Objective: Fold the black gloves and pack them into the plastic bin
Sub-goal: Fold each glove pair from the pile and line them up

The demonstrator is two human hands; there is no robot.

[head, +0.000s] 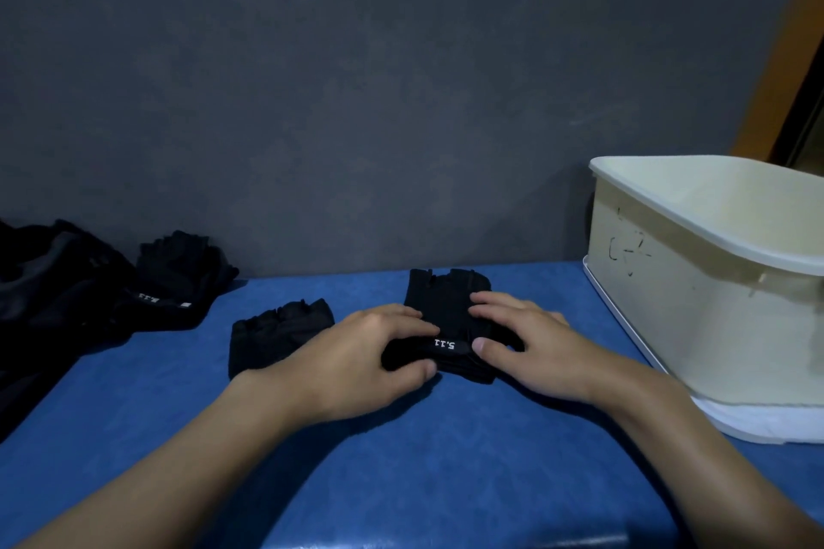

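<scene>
A black fingerless glove [446, 294] with a white "5.11" cuff label lies on the blue table [401, 459], in the middle. My left hand [365, 361] pinches the cuff's left end between fingers and thumb. My right hand [530, 348] holds the cuff's right end the same way, its fingers lying over the glove's body. Another black glove [276, 334] lies flat just left of my left hand. The cream plastic bin [695, 276] stands at the right, open at the top; its inside is hidden from here.
More black gloves [178, 276] lie in a pile at the far left, beside dark fabric [49, 290]. The bin stands on a white lid or tray [758, 423]. A grey wall [356, 103] rises right behind the table.
</scene>
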